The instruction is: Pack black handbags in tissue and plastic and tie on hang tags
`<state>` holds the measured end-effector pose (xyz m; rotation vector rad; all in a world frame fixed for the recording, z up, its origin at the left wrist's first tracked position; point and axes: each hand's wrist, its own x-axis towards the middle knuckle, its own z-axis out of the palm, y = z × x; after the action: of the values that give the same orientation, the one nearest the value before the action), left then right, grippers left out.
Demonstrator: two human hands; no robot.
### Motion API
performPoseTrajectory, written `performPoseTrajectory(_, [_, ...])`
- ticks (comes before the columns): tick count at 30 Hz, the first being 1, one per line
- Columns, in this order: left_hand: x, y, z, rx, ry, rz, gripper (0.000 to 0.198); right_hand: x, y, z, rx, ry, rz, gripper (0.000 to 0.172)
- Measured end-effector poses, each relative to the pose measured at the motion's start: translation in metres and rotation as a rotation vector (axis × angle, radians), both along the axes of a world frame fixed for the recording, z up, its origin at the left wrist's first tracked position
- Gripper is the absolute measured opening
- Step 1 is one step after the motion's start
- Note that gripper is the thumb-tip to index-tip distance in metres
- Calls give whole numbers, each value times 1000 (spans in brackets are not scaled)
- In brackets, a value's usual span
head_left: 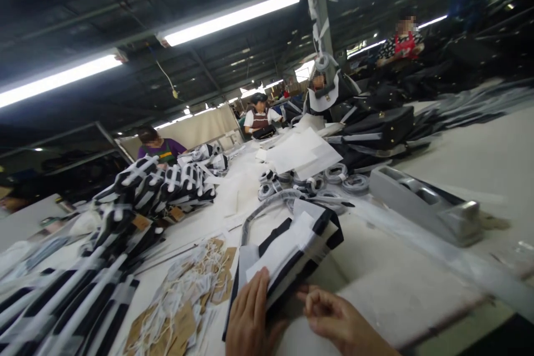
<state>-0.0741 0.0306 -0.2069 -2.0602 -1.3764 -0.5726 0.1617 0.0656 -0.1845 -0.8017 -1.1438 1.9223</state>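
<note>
A black handbag (pixel 287 256) with white paper and clear film over it lies tilted on the table in front of me. Its handle (pixel 267 203), wrapped in pale film, arches up at the far side. My left hand (pixel 250 311) rests on the bag's near end, fingers stretched flat over the white paper (pixel 283 242). Close to the bag's lower right edge is my right hand (pixel 329 314), its fingers curled together. Whatever they may pinch is too small to make out.
Brown and white tags with strings (pixel 179 306) lie left of the bag. Wrapped black bags (pixel 83 283) are stacked farther left. A grey tape dispenser (pixel 425 203) stands at right, near coiled wrapped straps (pixel 354 183) and white sheets (pixel 302 153). Several people sit beyond.
</note>
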Motion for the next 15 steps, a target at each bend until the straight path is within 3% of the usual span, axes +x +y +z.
performPoseTrajectory(4, [3, 8, -13, 121, -66, 69, 64, 5, 14, -1, 111, -55, 46, 26])
performPoseTrajectory(7, [3, 11, -15, 106, -44, 57, 65, 31, 32, 2, 441, -321, 56, 29])
performPoseTrajectory(11, [3, 13, -13, 111, -17, 38, 65, 109, 81, -4, 1176, -789, -280, 30])
performPoseTrajectory(13, [3, 13, -12, 127, -15, 39, 65, 158, 115, -16, 1385, -939, -424, 32])
performPoseTrajectory(15, [4, 13, -11, 134, -29, 49, 65, 201, 147, -34, 1444, -1012, -508, 32])
